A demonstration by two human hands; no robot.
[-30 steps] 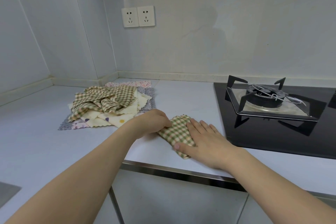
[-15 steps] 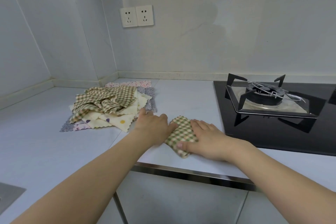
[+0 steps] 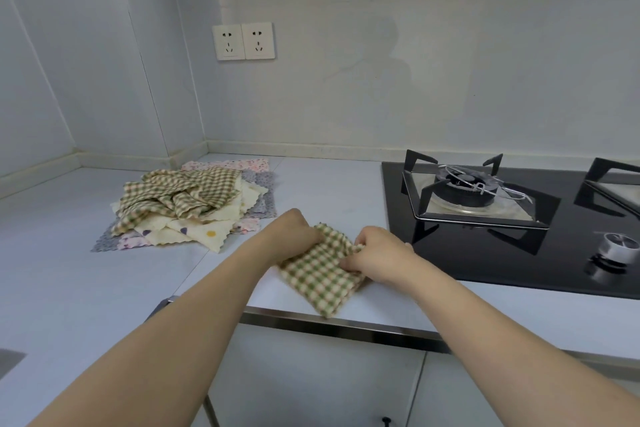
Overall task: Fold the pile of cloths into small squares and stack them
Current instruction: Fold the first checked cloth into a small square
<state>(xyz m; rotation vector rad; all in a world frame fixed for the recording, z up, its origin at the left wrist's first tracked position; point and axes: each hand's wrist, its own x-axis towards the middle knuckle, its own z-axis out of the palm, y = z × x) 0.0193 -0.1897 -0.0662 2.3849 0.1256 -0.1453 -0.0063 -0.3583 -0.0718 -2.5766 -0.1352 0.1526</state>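
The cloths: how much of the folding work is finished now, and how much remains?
Done: nothing is stacked yet; no finished stack shows on the counter. In hand: one green checked cloth, already folded small, lies near the counter edge; the left hand and right hand grip its far corners. Left: the pile of cloths beside it lies unfolded, a crumpled checked one on top, so most of the job remains.

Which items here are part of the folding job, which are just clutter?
Job: checked cloth, gripped by left hand and right hand; cloth pile.
Lying about: gas hob, hob knob, wall sockets.
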